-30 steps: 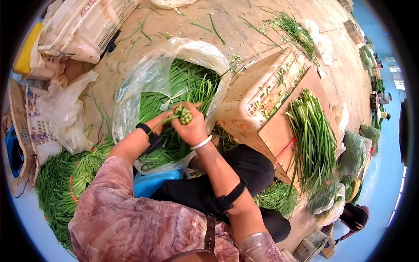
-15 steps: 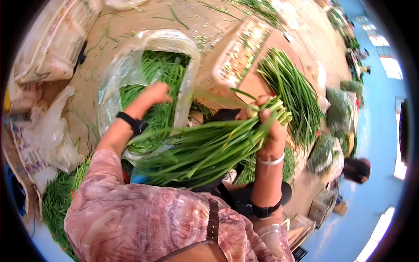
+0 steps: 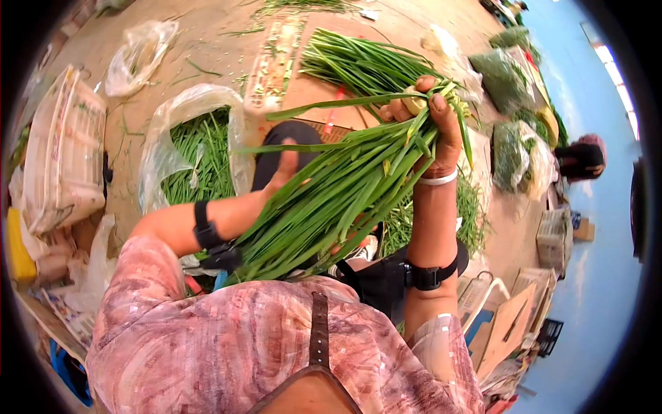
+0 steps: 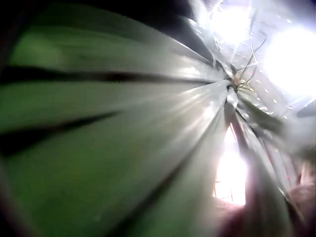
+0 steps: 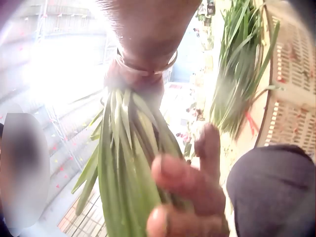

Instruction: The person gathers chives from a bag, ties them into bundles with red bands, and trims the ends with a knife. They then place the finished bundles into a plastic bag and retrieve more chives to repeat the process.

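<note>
My right hand (image 3: pixel 445 141) grips a thick bunch of greens (image 3: pixel 345 186) by its pale stem end, with a white bracelet at the wrist. The long flat leaves slant down to the left across my lap. Against their left side is my left hand (image 3: pixel 281 172), thumb raised and the other fingers mostly hidden beneath the leaves. In the right wrist view, fingers (image 5: pixel 180 182) of that left hand reach out beside the hanging leaves (image 5: pixel 123 163). Blurred leaves (image 4: pixel 123 148) fill most of the left wrist view.
A clear plastic bag (image 3: pixel 158 165) of greens stands open at the left. Ahead, another bunch (image 3: pixel 365 62) lies on a board over a pale crate (image 3: pixel 276 62). Stacked crates (image 3: pixel 65 152) stand far left; filled bags (image 3: pixel 503 79) and a seated person (image 3: pixel 583 155) are at the right.
My right hand has carried the bunch from over the open bag to the right, its leaves now spread. My left hand has moved from above the bag to the leaves. The head view has turned.
</note>
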